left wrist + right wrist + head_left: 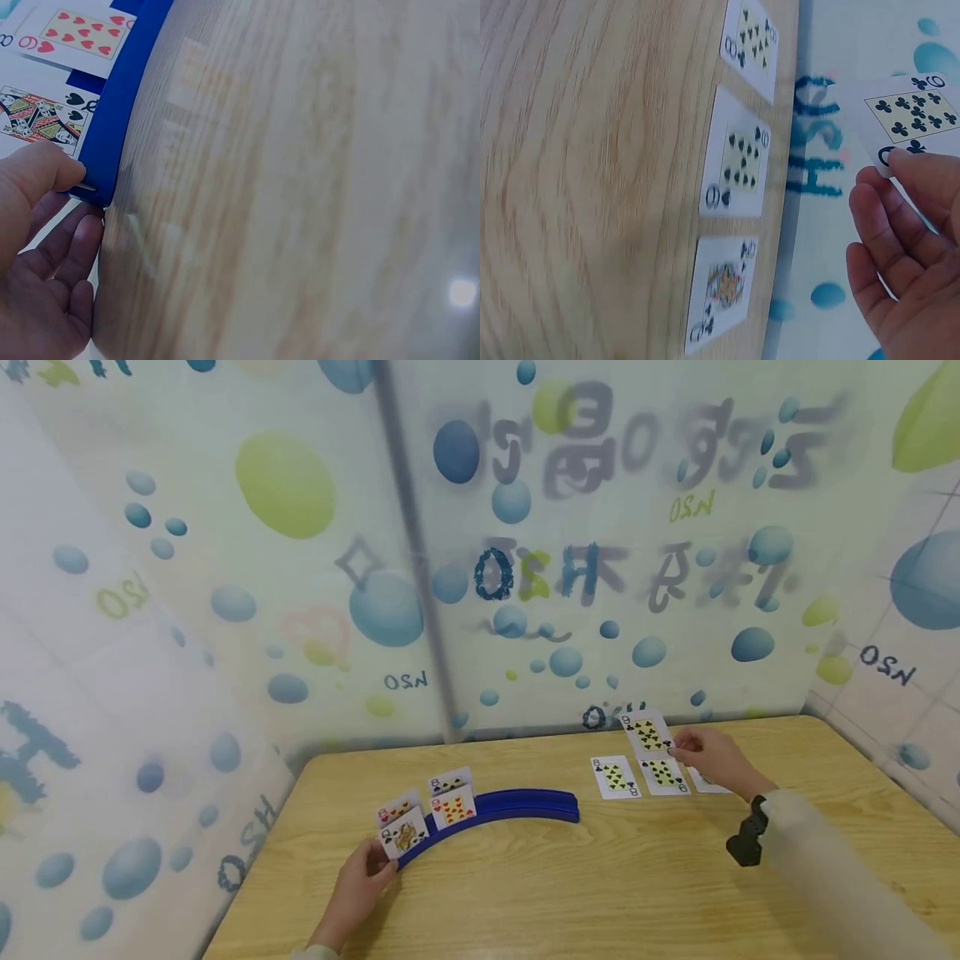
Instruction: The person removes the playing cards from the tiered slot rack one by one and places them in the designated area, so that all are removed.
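My left hand [357, 885] grips the left end of a curved blue card holder [525, 804], its thumb beside the queen of spades [406, 834]. In the holder, the nine of hearts [454, 808] stands to the queen's right. Behind these two stand a red card [397, 808] and a black-suited eight [450, 781], both partly covered. My right hand [716, 760] pinches the nine of clubs [643, 727] by a corner, raised above the table. Below it lie the eight of clubs [615, 778], the nine of spades [663, 776] and the queen of clubs [726, 289].
The light wooden table [555, 885] carries the holder at left and the row of cards at right. Behind its far edge rises a pale curtain [525, 693] with blue and green dots. My right wrist wears a black strap [748, 835].
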Demonstrator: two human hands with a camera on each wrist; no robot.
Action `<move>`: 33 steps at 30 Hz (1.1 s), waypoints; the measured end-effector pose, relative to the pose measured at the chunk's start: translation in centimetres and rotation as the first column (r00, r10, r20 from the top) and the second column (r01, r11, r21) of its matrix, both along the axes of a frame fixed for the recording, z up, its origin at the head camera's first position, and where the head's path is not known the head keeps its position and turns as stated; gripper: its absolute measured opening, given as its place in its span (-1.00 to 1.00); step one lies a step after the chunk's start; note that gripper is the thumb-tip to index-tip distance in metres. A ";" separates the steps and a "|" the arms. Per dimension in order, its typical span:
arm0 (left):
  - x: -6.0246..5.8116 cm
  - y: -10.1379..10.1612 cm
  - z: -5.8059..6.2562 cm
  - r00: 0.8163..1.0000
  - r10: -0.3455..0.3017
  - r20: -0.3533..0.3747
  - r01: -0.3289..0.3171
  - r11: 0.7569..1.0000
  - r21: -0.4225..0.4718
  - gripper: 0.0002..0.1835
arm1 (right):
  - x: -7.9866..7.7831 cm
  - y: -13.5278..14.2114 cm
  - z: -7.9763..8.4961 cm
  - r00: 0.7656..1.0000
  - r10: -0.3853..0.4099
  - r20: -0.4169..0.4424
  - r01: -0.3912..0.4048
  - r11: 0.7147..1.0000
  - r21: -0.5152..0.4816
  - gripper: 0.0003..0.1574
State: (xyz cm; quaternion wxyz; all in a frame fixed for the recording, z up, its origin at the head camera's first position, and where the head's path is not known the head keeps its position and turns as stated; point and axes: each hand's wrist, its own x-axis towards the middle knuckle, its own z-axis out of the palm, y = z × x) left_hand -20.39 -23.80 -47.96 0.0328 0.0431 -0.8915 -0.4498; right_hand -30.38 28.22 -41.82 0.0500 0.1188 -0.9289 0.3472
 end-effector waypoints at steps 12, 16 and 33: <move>0.4 0.1 -0.2 1.000 0.010 0.009 -0.010 1.000 0.001 -0.75 | 0.5 4.6 -0.2 0.999 -0.040 -0.023 0.041 0.996 0.073 -0.75; 0.4 0.2 -0.3 1.000 0.013 0.011 -0.013 1.000 0.001 -0.75 | 0.9 6.0 -0.5 0.998 -0.068 -0.012 0.069 0.994 0.082 -0.68; 0.5 -0.2 -0.6 1.000 0.013 0.001 -0.013 1.000 -0.004 -0.77 | 2.8 10.2 -2.7 0.971 -0.239 -0.006 0.238 0.964 0.116 -0.58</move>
